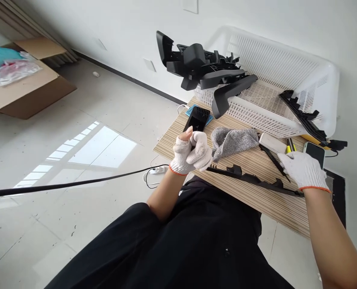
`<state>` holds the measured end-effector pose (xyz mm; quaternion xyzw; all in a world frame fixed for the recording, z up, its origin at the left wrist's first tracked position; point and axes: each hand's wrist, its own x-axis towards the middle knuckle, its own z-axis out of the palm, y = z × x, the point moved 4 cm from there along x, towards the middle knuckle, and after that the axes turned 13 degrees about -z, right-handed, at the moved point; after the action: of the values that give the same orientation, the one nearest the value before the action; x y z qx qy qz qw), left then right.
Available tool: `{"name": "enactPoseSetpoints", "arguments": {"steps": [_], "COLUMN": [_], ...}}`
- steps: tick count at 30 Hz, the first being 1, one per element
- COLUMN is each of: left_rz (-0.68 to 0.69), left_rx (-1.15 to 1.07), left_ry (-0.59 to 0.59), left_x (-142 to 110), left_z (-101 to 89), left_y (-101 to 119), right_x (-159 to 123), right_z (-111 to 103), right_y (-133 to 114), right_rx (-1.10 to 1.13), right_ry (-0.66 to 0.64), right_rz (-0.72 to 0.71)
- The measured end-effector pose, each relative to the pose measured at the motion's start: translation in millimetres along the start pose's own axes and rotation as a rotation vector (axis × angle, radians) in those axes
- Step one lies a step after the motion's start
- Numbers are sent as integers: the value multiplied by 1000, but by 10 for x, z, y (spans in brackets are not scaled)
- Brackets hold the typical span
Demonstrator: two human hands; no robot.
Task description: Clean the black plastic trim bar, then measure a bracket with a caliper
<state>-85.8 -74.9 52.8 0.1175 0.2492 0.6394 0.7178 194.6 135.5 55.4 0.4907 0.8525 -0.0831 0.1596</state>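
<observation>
My left hand (190, 154), in a white knit glove with the thumb tip bare, is closed around the lower end of a flat black ribbed plastic part (196, 118) held above the striped table (256, 192). My right hand (301, 170), also gloved, lies fingers down on the table at the right end of a long black plastic strip (250, 178). Its fingertips touch a thin black tool (273, 158) beside a yellow-handled one (290, 145). Whether this hand grips anything is hidden.
A white slatted basket (325, 88) holds several black plastic trim parts (202, 66), some overhanging its rim. A grey cloth (232, 140), a white block (271, 142) and a phone (314, 152) lie nearby. A black cable (70, 184) crosses the floor; a cardboard box (24, 88) stands far left.
</observation>
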Motion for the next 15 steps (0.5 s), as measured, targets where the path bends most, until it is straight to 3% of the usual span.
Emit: {"name": "enactPoseSetpoints", "arguments": {"steps": [7,15], "left_rz": [27,59], "left_rx": [-55,13], "left_ry": [68,51], "left_x": [39,96], "left_z": [1,30], "left_y": [-7,-20], "right_x": [-89,-169], "right_z": [3,-42], "right_y": [-113,-361], "right_rx": [45,21], "right_ry": [-125,-156], "right_rz": [83,-18]}}
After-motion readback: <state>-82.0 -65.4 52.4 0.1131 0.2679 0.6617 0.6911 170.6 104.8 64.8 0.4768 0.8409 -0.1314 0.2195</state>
